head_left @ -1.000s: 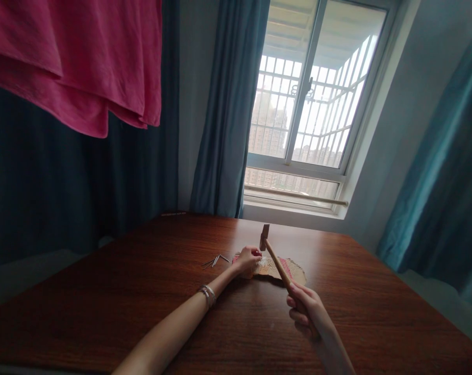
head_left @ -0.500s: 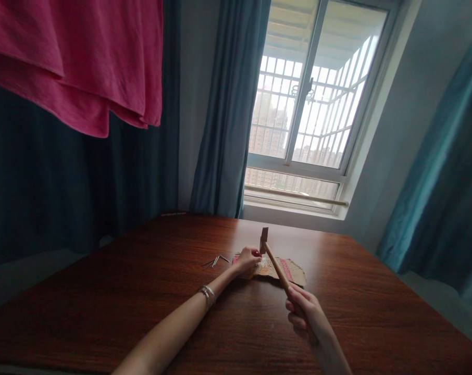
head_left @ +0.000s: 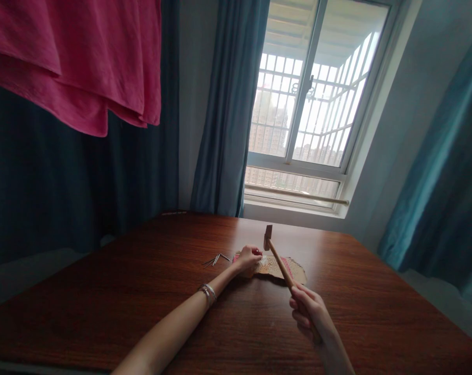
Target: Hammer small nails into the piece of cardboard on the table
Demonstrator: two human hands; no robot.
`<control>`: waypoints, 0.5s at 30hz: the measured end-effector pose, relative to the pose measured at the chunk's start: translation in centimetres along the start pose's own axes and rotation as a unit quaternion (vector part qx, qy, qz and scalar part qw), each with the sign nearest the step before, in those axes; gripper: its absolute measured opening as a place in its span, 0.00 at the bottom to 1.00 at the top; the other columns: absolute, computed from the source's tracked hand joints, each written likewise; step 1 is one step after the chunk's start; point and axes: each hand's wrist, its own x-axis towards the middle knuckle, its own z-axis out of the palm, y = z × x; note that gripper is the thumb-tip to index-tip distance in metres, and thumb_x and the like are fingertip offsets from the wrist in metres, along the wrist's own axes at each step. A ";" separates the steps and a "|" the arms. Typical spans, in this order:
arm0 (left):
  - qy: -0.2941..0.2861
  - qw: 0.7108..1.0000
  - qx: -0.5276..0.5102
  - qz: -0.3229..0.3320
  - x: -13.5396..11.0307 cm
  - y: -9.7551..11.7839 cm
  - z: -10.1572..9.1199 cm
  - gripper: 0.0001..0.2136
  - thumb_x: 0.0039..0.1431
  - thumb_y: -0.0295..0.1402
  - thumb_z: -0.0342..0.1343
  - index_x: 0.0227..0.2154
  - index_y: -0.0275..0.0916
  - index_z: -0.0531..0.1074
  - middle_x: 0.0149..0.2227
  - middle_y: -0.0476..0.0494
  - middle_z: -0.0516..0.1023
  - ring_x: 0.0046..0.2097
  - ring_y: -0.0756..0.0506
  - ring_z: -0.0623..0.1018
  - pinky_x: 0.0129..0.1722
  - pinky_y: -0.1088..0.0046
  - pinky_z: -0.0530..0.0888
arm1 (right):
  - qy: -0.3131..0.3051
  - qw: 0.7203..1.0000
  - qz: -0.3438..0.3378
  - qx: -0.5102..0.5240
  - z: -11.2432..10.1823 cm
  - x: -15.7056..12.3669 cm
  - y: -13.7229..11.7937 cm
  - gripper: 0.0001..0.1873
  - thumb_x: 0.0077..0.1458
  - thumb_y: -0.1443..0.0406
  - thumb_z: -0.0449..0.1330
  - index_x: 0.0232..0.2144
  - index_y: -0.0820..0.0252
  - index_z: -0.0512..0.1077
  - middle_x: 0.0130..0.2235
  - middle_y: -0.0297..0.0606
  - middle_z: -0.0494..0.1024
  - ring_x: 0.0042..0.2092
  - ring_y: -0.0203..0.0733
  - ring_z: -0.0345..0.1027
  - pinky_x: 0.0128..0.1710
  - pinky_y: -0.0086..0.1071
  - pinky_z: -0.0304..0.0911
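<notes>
My right hand (head_left: 307, 307) is wrapped round the wooden handle of a hammer (head_left: 280, 263). Its metal head is raised above a piece of cardboard (head_left: 277, 267), which has pink and brown patches and many small holes. At the cardboard's left part, my left hand (head_left: 248, 258) rests with its fingers pinched together. Whatever sits between those fingertips is too small to make out. Several thin nails or metal pins (head_left: 215, 259) lie on the table just left of that hand.
The brown wooden table (head_left: 173, 307) stretches to the wall below a barred window (head_left: 298, 104). Blue curtains (head_left: 228, 104) hang at both sides. A pink cloth (head_left: 83, 62) hangs at the upper left, above the table's height.
The hammer has moved slightly right, away from my left fingertips, along with my right hand. My left hand stays in nearly the same place on the cardboard.
</notes>
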 end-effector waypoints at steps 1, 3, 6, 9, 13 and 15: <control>-0.002 1.000 -0.002 -0.003 0.0 0.1 0.0 0.08 0.43 0.31 0.54 0.26 0.33 0.74 0.27 0.45 0.77 0.31 0.48 0.74 0.29 0.78 0.67 | 0.011 1.000 -0.014 -0.012 -0.3 0.1 0.1 0.25 0.41 0.55 0.63 0.40 0.61 0.65 0.19 0.26 0.65 0.11 0.21 0.45 0.07 0.17 0.38; -0.006 1.000 -0.003 -0.006 0.0 0.2 0.0 0.08 0.43 0.31 0.54 0.27 0.33 0.74 0.28 0.44 0.77 0.31 0.48 0.74 0.29 0.77 0.67 | 0.050 0.996 -0.046 -0.055 -1.1 0.4 0.4 0.30 0.40 0.55 0.63 0.44 0.63 0.65 0.18 0.26 0.65 0.10 0.22 0.46 0.07 0.19 0.40; 0.001 1.000 0.010 -0.007 -0.1 0.3 0.0 0.08 0.43 0.30 0.54 0.27 0.33 0.75 0.28 0.45 0.77 0.31 0.49 0.74 0.30 0.78 0.67 | 0.137 0.978 -0.086 -0.129 -2.4 1.0 1.1 0.38 0.38 0.55 0.63 0.50 0.69 0.62 0.15 0.24 0.64 0.10 0.26 0.48 0.08 0.21 0.42; 0.004 1.000 0.016 0.000 -0.1 0.3 0.0 0.09 0.44 0.31 0.54 0.27 0.32 0.75 0.27 0.45 0.76 0.31 0.49 0.74 0.30 0.78 0.67 | 0.209 0.952 -0.100 -0.199 -3.8 1.3 1.7 0.40 0.38 0.56 0.61 0.52 0.73 0.62 0.15 0.27 0.66 0.12 0.30 0.52 0.10 0.24 0.47; -0.002 1.000 0.012 0.000 -0.1 0.3 0.0 0.10 0.44 0.31 0.54 0.28 0.32 0.75 0.28 0.45 0.77 0.31 0.49 0.74 0.30 0.78 0.68 | 0.267 0.915 -0.096 -0.286 -5.0 1.0 1.6 0.38 0.38 0.55 0.59 0.51 0.72 0.66 0.22 0.38 0.75 0.19 0.38 0.65 0.17 0.27 0.57; -0.003 1.000 0.009 0.000 -0.1 0.3 0.0 0.10 0.43 0.32 0.54 0.28 0.32 0.75 0.28 0.44 0.77 0.31 0.49 0.74 0.30 0.78 0.68 | 0.278 0.906 -0.084 -0.308 -5.2 0.7 1.4 0.38 0.40 0.55 0.58 0.52 0.71 0.64 0.23 0.39 0.76 0.20 0.39 0.65 0.18 0.28 0.58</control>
